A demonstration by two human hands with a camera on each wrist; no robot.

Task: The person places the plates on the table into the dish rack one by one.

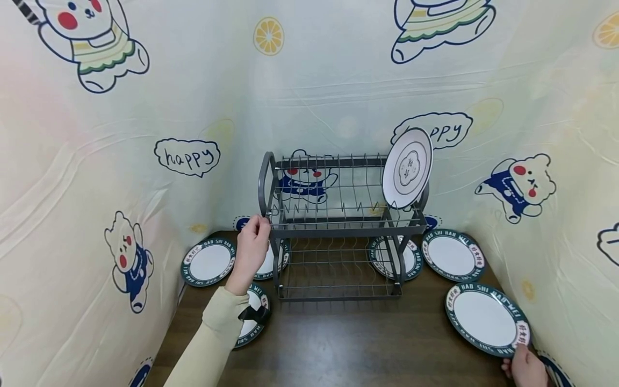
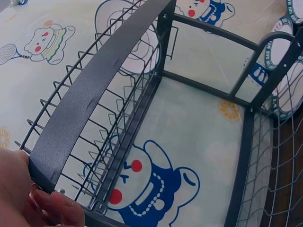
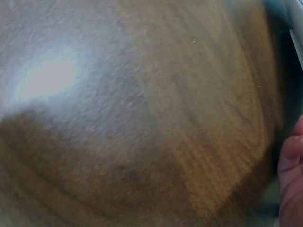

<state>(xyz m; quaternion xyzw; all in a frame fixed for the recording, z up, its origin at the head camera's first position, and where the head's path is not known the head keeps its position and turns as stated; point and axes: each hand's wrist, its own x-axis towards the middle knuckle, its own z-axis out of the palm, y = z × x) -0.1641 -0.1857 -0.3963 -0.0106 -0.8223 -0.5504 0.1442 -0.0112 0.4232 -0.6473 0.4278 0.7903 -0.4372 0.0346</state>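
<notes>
A dark grey two-tier dish rack (image 1: 338,232) stands at the back of the table. My left hand (image 1: 253,242) grips the left front corner of its upper tier; in the left wrist view, fingers curl around the end of the flat front bar (image 2: 80,104). One white plate (image 1: 408,169) leans upright in the upper tier's right end. At the front right, my right hand (image 1: 529,368) pinches the near rim of a green-rimmed white plate (image 1: 486,320), thumb on top. The right wrist view shows mostly tabletop, with the right hand (image 3: 293,165) at its edge.
Behind the held plate lies another green-rimmed plate (image 1: 453,255), and one (image 1: 411,258) sits partly behind the rack. To the left are more plates (image 1: 209,262), one (image 1: 256,336) partly hidden by the left arm. A printed cloth (image 1: 329,107) hangs around the brown table (image 1: 338,344).
</notes>
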